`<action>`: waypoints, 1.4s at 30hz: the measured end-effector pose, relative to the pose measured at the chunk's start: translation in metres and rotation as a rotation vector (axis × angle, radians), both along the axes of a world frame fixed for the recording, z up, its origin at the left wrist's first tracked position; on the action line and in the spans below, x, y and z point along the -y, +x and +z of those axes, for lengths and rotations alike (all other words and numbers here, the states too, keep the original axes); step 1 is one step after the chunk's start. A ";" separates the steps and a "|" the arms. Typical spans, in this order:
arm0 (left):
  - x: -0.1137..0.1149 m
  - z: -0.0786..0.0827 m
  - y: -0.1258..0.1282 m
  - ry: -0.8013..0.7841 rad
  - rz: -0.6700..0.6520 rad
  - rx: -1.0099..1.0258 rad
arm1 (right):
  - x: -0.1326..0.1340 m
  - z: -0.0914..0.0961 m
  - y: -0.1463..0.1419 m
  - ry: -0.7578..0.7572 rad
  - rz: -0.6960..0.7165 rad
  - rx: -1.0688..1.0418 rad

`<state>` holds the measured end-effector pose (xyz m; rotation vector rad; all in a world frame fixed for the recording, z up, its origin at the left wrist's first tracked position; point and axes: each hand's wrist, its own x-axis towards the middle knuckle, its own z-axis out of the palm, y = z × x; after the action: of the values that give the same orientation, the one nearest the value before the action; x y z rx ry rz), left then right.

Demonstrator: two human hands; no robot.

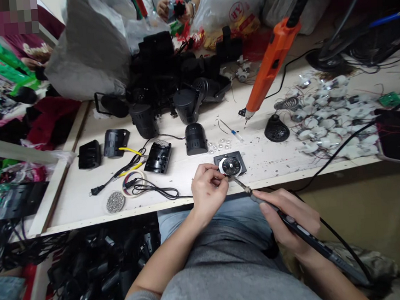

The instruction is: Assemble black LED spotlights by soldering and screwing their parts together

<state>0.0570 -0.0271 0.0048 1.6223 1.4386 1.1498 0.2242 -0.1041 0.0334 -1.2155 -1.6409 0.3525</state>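
The soldering iron (311, 239) is dark, the disc (231, 166) black-and-white, the screwdriver (268, 68) orange.

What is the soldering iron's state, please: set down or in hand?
In hand: the right hand grips the soldering iron, its tip near the black disc.

A hanging orange screwdriver (270, 66), soldering iron (301, 233) and heaped black housings (184, 106) show an assembly workshop.
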 end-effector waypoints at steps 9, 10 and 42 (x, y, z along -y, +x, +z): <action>0.001 0.000 -0.001 0.023 -0.014 -0.024 | 0.006 0.007 0.007 0.007 -0.015 0.020; 0.002 -0.001 -0.002 0.039 -0.019 -0.034 | 0.007 0.007 0.007 0.010 -0.020 0.022; 0.004 0.004 0.000 0.117 -0.037 -0.244 | 0.001 -0.001 0.005 0.011 -0.009 -0.025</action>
<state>0.0575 -0.0311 0.0086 1.9177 1.5082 1.0609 0.2294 -0.1051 0.0324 -1.2051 -1.6135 0.3516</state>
